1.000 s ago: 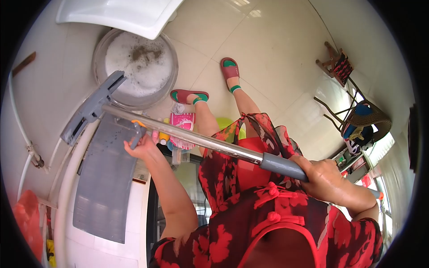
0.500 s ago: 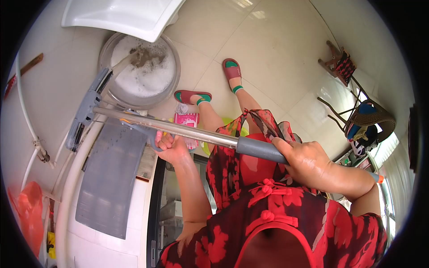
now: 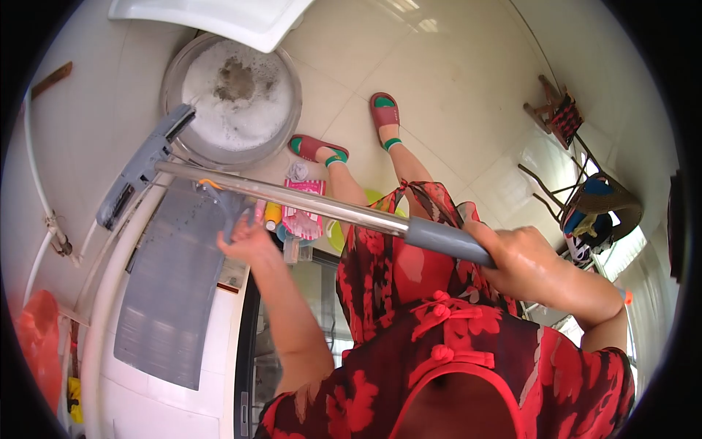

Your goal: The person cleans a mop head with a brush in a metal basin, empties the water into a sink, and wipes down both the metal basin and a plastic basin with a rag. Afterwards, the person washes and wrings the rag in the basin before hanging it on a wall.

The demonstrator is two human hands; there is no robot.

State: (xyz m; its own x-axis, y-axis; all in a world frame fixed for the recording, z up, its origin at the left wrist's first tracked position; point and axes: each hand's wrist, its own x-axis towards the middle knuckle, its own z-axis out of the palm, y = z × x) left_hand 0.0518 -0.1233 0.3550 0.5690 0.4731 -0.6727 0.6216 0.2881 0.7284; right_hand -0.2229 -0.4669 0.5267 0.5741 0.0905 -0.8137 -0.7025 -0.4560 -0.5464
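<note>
A mop with a metal pole [image 3: 292,196] stretches across in front of me. My right hand [image 3: 523,260] is closed around its grey grip [image 3: 447,241]. At the other end, the grey mop head [image 3: 142,167] is tilted beside a round metal basin [image 3: 292,124] of foamy water with a murky patch [image 3: 238,80]. My left hand [image 3: 250,240] is below the pole, its fingers around a grey lever [image 3: 232,212] that joins the mop; part of the grip is hidden. An orange strip [image 3: 210,184] shows where lever and pole meet.
A white sink-like edge [image 3: 241,18] overhangs the basin. A grey panel [image 3: 168,293] and a white pipe [image 3: 95,329] lie left. A pink packet [image 3: 306,208] and yellow bottle [image 3: 273,214] stand near my feet. A stool [image 3: 559,117] and a loaded chair [image 3: 599,201] are right.
The murky stream between mop head and basin no longer shows. My left hand and the lever have swung left, away from the pole. My right hand and grip have shifted slightly right.
</note>
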